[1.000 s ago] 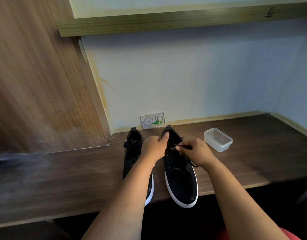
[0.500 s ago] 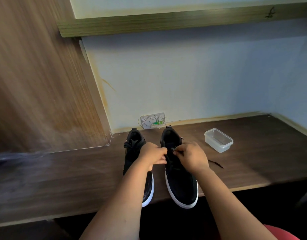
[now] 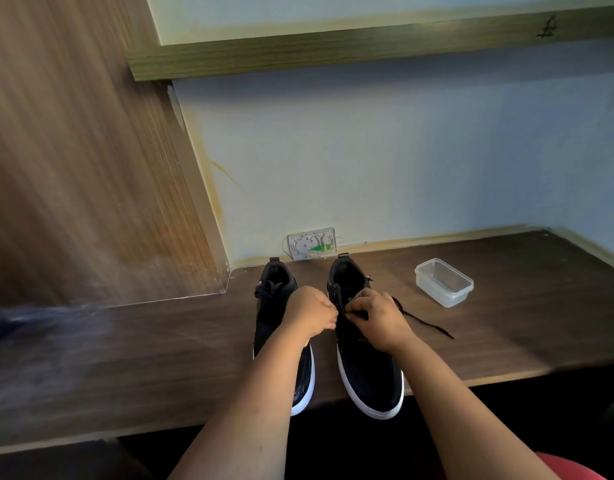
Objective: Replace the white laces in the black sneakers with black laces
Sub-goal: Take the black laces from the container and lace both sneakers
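One head-worn view looks forward and down, close above both hands' grip, tabletop stretching beyond to the wall.

sneakers black, white soles | lace black | tub clear

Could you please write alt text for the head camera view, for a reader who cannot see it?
Two hands, left hand and right hand, thread a black lace into the right-side black sneaker on a wooden desk. A second sneaker stands beside it; a clear plastic container sits further right.
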`<state>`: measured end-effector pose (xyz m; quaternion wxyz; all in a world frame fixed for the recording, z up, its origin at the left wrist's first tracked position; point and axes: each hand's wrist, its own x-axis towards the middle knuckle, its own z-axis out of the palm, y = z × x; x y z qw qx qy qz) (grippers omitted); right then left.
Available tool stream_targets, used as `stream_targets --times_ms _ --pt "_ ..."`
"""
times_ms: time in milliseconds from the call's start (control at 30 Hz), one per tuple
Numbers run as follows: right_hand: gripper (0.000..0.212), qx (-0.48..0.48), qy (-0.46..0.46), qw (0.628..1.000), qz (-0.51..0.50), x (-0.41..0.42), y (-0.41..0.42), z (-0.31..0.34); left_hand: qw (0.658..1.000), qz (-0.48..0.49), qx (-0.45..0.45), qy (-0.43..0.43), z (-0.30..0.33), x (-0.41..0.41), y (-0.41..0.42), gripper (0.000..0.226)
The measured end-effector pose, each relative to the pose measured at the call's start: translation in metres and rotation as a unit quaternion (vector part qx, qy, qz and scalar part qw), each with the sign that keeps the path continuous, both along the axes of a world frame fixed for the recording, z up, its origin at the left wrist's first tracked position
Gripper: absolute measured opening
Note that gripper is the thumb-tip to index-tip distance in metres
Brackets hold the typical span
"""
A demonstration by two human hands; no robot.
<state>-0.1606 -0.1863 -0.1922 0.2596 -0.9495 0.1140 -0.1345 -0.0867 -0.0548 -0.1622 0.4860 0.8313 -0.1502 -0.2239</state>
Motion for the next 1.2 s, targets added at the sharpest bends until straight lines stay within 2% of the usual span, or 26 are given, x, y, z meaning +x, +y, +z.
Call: stream_targets --times_ms 67,233,300,433,533,667,700,733,767,800,867,900,933,967,1000,1033,1067,1100,1133,1200 --pt "0.024 -0.022 0.012 1.000 -0.001 -0.001 -0.001 0.001 0.998 -0.018 0.035 -0.052 -0.004 -0.001 0.000 0.013" --pt "0.022 -0.018 -0.014 1.000 -0.022 -0.001 0.001 -0.004 0.996 -0.030 0.037 -0.069 -0.006 -0.003 0.002 0.020" --pt "0.021 0.007 -0.029 0.999 -0.038 -0.001 0.006 -0.007 0.997 -0.028 0.030 -0.067 -0.006 -0.001 0.004 0.018" --pt "0.022 0.125 -0.073 0.987 -0.063 0.001 0.011 -0.011 0.999 -0.017 0.000 -0.048 -0.009 0.002 0.006 0.021" --pt "0.026 0.088 -0.080 0.991 -0.054 0.001 0.009 -0.011 0.999 -0.023 -0.030 -0.013 -0.006 -0.003 0.004 0.013" --pt "0.028 0.054 -0.030 0.998 -0.029 0.002 0.008 -0.006 0.993 -0.008 0.044 -0.108 0.001 0.002 0.010 0.019" --pt "0.026 0.046 -0.019 0.998 -0.037 0.002 0.004 -0.004 0.994 0.019 0.038 -0.104 0.007 0.006 0.014 0.023" --pt "0.024 0.053 -0.019 0.997 -0.048 0.002 -0.001 -0.002 0.994 0.074 -0.010 -0.078 0.014 0.011 0.017 0.026" --pt "0.024 0.072 -0.030 0.995 -0.060 0.001 -0.005 0.001 0.981 0.158 -0.111 -0.021 0.023 0.017 0.023 0.027" --pt "0.025 0.100 -0.043 0.992 -0.068 0.000 -0.011 0.003 0.934 0.239 -0.260 0.057 0.031 0.023 0.032 0.027" --pt "0.029 0.128 -0.055 0.988 -0.071 -0.002 -0.021 0.006 0.739 0.304 -0.561 0.213 0.045 0.028 0.056 0.025" --pt "0.030 0.125 -0.051 0.988 -0.073 -0.002 -0.024 0.006 0.677 0.302 -0.625 0.245 0.047 0.028 0.067 0.025" --pt "0.031 0.123 -0.049 0.988 -0.073 -0.003 -0.027 0.007 0.681 0.293 -0.622 0.250 0.050 0.026 0.072 0.025" --pt "0.031 0.132 -0.055 0.987 -0.072 -0.003 -0.028 0.008 0.746 0.280 -0.559 0.228 0.049 0.024 0.071 0.025" --pt "0.031 0.151 -0.066 0.984 -0.072 -0.003 -0.028 0.010 0.838 0.250 -0.450 0.180 0.048 0.018 0.064 0.027" --pt "0.030 0.178 -0.076 0.978 -0.075 -0.003 -0.027 0.011 0.924 0.202 -0.306 0.111 0.046 0.011 0.053 0.030" --pt "0.029 0.206 -0.081 0.972 -0.077 -0.004 -0.025 0.013 0.977 0.144 -0.158 0.024 0.040 0.006 0.042 0.033" --pt "0.029 0.227 -0.083 0.967 -0.077 -0.005 -0.023 0.013 0.994 0.069 -0.020 -0.079 0.029 0.000 0.031 0.035" --pt "0.028 0.241 -0.084 0.964 -0.076 -0.005 -0.022 0.013 0.982 -0.015 0.092 -0.166 0.019 -0.005 0.022 0.038" --pt "0.028 0.279 -0.089 0.953 -0.081 -0.006 -0.024 0.012 0.941 -0.123 0.215 -0.232 0.004 -0.013 0.009 0.038"
